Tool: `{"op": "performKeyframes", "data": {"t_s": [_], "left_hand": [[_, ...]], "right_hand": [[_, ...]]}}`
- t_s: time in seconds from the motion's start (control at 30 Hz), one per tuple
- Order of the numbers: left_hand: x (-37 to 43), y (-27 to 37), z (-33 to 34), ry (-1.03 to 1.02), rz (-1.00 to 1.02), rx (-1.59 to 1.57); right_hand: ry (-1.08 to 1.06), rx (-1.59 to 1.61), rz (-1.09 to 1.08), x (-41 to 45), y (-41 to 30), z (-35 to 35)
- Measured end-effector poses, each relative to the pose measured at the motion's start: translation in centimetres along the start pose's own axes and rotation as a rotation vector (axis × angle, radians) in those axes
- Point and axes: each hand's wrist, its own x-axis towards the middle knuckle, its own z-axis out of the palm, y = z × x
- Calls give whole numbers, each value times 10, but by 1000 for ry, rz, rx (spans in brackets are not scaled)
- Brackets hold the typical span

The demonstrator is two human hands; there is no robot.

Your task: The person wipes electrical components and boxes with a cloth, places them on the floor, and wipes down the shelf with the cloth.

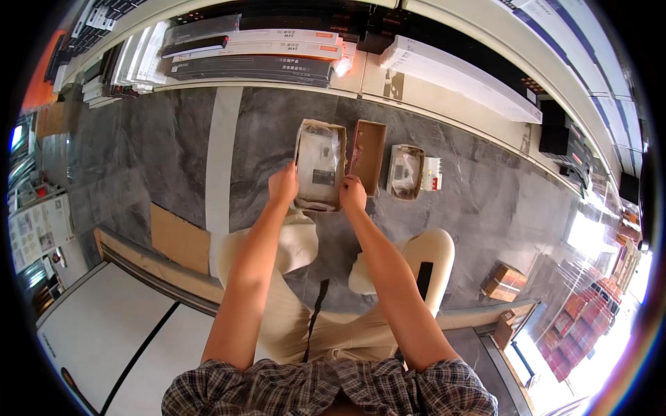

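Observation:
An open cardboard box (344, 156) stands on the floor or just above it, in front of my knees. Inside lies a pale grey device (315, 161) with a dark label, partly covered by clear plastic. My left hand (284, 183) grips the box's left wall, and my right hand (354, 193) holds the right wall near the closer corner. Just right of it lies an empty cardboard box lid (370, 156), brown inside with a red side. Farther right sits a smaller open box (420, 171) containing a plastic-wrapped item (405, 171). A white circuit breaker (433, 174) with red parts lies beside it.
Shelves at the far side hold long white boxes (458, 78) and stacked dark and white cartons (255, 67). A flat cardboard sheet (179, 239) lies on the grey tiled floor (489, 208) at left. A taped carton (504, 282) sits at right. A white cabinet (104, 322) stands at lower left.

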Motion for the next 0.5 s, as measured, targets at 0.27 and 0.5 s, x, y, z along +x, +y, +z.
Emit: {"op": "performKeyframes", "data": {"t_s": [0.27, 0.5], "left_hand": [[34, -33, 56, -199, -240, 103], [22, 35, -11, -318, -440, 63]], "right_hand": [[-59, -67, 9, 44, 4, 50], [-68, 170, -42, 8, -8, -6]]}}
